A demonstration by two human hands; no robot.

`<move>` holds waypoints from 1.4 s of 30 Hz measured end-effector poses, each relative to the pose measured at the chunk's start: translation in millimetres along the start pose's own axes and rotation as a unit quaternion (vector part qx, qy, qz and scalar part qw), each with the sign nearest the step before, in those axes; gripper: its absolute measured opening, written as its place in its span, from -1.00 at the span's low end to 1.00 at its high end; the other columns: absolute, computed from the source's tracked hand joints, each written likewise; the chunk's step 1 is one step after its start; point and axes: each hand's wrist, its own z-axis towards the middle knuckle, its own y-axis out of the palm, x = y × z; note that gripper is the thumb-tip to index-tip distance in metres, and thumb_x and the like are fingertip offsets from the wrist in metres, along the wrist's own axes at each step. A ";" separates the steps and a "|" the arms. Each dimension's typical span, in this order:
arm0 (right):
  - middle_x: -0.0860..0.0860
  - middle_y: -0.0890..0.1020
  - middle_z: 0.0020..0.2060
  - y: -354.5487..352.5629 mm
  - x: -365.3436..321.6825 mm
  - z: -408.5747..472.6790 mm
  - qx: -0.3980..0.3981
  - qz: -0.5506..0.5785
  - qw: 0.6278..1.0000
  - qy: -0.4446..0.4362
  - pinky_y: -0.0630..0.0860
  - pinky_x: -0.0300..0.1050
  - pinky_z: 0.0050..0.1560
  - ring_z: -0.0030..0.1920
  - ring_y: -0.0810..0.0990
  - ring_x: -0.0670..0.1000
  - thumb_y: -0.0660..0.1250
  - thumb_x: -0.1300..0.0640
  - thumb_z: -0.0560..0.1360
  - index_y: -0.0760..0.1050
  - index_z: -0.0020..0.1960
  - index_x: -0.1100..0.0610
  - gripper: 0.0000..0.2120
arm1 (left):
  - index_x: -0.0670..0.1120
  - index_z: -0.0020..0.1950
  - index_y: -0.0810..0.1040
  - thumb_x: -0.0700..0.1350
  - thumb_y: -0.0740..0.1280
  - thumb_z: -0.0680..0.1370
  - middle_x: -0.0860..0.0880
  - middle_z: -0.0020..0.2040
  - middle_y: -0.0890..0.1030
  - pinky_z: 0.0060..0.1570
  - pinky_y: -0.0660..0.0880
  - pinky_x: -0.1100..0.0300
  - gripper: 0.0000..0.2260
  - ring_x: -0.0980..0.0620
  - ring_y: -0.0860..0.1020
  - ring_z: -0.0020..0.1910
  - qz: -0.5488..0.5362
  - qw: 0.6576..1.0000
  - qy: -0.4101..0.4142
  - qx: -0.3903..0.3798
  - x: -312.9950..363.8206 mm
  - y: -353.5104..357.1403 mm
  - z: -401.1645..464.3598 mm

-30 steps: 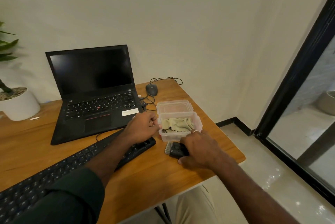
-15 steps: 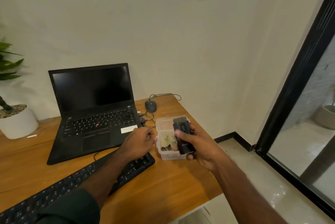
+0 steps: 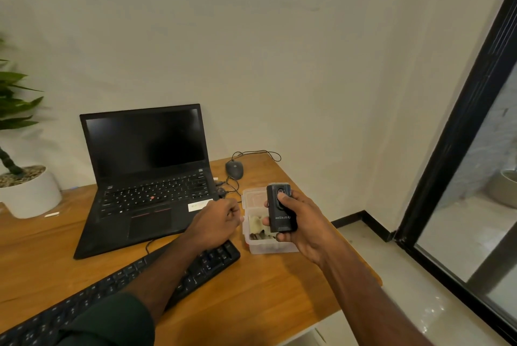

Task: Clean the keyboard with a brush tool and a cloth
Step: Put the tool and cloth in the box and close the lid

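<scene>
Black plastic brush tool (image 3: 280,209) sits upright in the right hand's (image 3: 303,226) clasping grip above the clear plastic box (image 3: 263,247); the left hand (image 3: 216,224), curled, holds nothing visible. Next, likely: brushing the black external keyboard (image 3: 117,287) on the wooden bench (image 3: 251,298).

Open black laptop (image 3: 145,177) with dark screen on wooden tabletop (image 3: 251,298). Wired mouse (image 3: 234,169) just right of it, cable looping behind. White potted plant (image 3: 26,191) at far left, small white object (image 3: 52,214) beside the pot. Black-framed glass door (image 3: 475,127) at right, above pale floor (image 3: 391,275).
</scene>
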 end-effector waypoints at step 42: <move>-0.11 0.56 0.06 -63.7 2.4 95.0 0.044 -0.513 0.841 -0.165 0.51 -0.17 0.03 0.04 0.52 -0.08 0.53 -0.03 0.43 0.58 0.18 -0.08 -0.66 | 0.03 -0.20 0.54 0.01 0.41 0.55 0.08 -0.21 0.60 -0.23 0.49 0.11 -0.85 0.09 0.55 -0.21 -0.004 0.997 -0.080 0.017 -13.2 21.8 58.8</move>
